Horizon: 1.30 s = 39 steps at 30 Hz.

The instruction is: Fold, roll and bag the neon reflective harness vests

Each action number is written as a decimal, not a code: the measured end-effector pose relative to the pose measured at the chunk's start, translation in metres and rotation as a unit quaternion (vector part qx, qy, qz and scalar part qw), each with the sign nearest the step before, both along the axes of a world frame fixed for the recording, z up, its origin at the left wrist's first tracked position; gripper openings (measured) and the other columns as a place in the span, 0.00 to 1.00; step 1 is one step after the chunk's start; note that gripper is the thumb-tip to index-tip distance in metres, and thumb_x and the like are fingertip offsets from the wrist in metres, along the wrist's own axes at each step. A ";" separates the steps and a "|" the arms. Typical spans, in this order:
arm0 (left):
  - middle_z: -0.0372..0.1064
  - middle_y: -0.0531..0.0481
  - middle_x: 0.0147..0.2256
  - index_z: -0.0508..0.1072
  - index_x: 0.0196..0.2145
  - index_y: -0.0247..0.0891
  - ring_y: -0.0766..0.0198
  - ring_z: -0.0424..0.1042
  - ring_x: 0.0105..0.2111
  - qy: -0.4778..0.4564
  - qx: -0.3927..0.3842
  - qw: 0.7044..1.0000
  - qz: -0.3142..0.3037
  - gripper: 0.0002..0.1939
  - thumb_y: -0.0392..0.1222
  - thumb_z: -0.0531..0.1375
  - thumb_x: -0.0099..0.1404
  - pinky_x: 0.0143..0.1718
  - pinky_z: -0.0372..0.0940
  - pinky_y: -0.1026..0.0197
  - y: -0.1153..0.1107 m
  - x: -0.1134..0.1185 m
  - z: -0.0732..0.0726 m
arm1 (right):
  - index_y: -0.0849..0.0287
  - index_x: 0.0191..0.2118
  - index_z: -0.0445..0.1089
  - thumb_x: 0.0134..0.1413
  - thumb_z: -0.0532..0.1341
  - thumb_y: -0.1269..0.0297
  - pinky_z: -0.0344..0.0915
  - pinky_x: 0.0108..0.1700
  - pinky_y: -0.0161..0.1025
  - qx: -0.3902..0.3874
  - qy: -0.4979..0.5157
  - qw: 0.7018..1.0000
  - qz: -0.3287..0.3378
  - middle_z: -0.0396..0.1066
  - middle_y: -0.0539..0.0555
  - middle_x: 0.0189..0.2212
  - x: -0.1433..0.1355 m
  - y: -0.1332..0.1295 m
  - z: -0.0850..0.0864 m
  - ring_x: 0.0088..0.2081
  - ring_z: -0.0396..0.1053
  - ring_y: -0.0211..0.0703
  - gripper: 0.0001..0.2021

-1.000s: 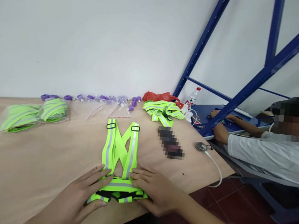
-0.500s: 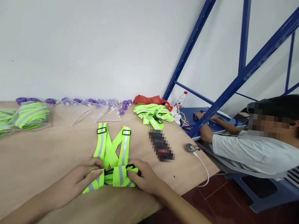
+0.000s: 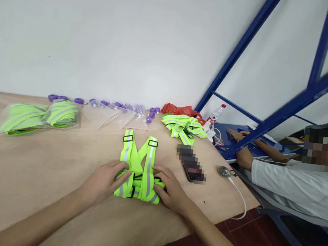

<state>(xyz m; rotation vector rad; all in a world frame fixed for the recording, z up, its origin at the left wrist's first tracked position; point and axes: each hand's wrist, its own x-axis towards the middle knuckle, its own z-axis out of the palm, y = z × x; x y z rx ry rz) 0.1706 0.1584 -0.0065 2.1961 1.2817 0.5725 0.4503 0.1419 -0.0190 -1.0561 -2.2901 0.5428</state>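
Note:
A neon-yellow reflective vest (image 3: 146, 184) made of straps with silver stripes lies on the table before me, its lower part folded into a bundle. Two straps with black buckles stretch away from the bundle and cross. My left hand (image 3: 110, 177) is closed on the bundle's left edge, thumb on top. On the right edge my right hand (image 3: 172, 189) grips the folded straps, fingers bent round them. The parts of the fabric under my fingers are hidden.
Bagged vests (image 3: 24, 117) lie at the left, near clear zip bags (image 3: 117, 118) and several purple caps (image 3: 79, 100). Beyond the vest are a loose vest (image 3: 181, 124), a red bag (image 3: 180, 110) and a phone (image 3: 191, 167). A cabled round device (image 3: 224, 171) and seated person (image 3: 299, 185) are right.
The folded bundle now lies flatter and squarer, with the lower straps brought over it. Both hands have shifted to its sides. The camera view has turned left.

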 end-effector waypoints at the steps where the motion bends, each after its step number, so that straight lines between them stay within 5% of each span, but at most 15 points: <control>1: 0.76 0.46 0.41 0.73 0.46 0.41 0.52 0.75 0.40 -0.001 -0.016 1.000 0.007 0.22 0.56 0.46 0.74 0.42 0.67 0.52 -0.001 0.000 0.001 | 0.56 0.45 0.68 0.64 0.58 0.66 0.62 0.59 0.51 0.000 0.000 1.000 0.003 0.69 0.61 0.56 0.000 0.001 -0.001 0.57 0.65 0.51 0.06; 8: 0.76 0.51 0.50 0.73 0.48 0.45 0.54 0.74 0.50 -0.069 -0.066 0.995 -0.024 0.20 0.56 0.47 0.74 0.50 0.65 0.56 0.003 -0.008 0.007 | 0.57 0.56 0.67 0.67 0.56 0.61 0.62 0.61 0.53 -0.007 -0.015 0.999 0.034 0.70 0.63 0.57 -0.002 0.009 -0.005 0.60 0.65 0.53 0.15; 18: 0.77 0.50 0.45 0.73 0.45 0.42 0.58 0.75 0.43 -0.078 -0.061 0.994 -0.038 0.16 0.51 0.50 0.73 0.44 0.67 0.59 0.012 -0.015 -0.001 | 0.56 0.52 0.73 0.66 0.58 0.60 0.67 0.55 0.49 -0.017 0.002 0.999 0.032 0.75 0.60 0.48 -0.014 0.025 -0.008 0.51 0.70 0.50 0.13; 25: 0.77 0.48 0.45 0.76 0.43 0.41 0.58 0.74 0.45 -0.064 -0.020 0.992 -0.109 0.17 0.48 0.49 0.75 0.47 0.68 0.57 0.013 -0.020 0.006 | 0.53 0.53 0.74 0.67 0.56 0.67 0.70 0.52 0.48 0.087 0.004 0.996 0.027 0.74 0.59 0.49 -0.017 0.017 -0.012 0.51 0.71 0.48 0.14; 32: 0.71 0.45 0.58 0.71 0.57 0.42 0.54 0.70 0.57 -0.014 -0.026 0.992 -0.126 0.21 0.54 0.52 0.74 0.59 0.63 0.51 0.000 -0.026 0.013 | 0.54 0.57 0.73 0.64 0.53 0.74 0.72 0.54 0.51 0.173 -0.109 0.978 0.052 0.77 0.58 0.51 -0.020 0.011 -0.013 0.53 0.74 0.51 0.21; 39: 0.68 0.43 0.60 0.69 0.53 0.40 0.57 0.65 0.61 -0.028 -0.025 0.991 -0.128 0.17 0.48 0.47 0.76 0.61 0.61 0.51 -0.001 -0.018 0.001 | 0.60 0.65 0.63 0.66 0.51 0.71 0.62 0.65 0.53 0.026 -0.088 0.994 0.061 0.64 0.61 0.64 -0.016 -0.008 0.008 0.66 0.60 0.49 0.23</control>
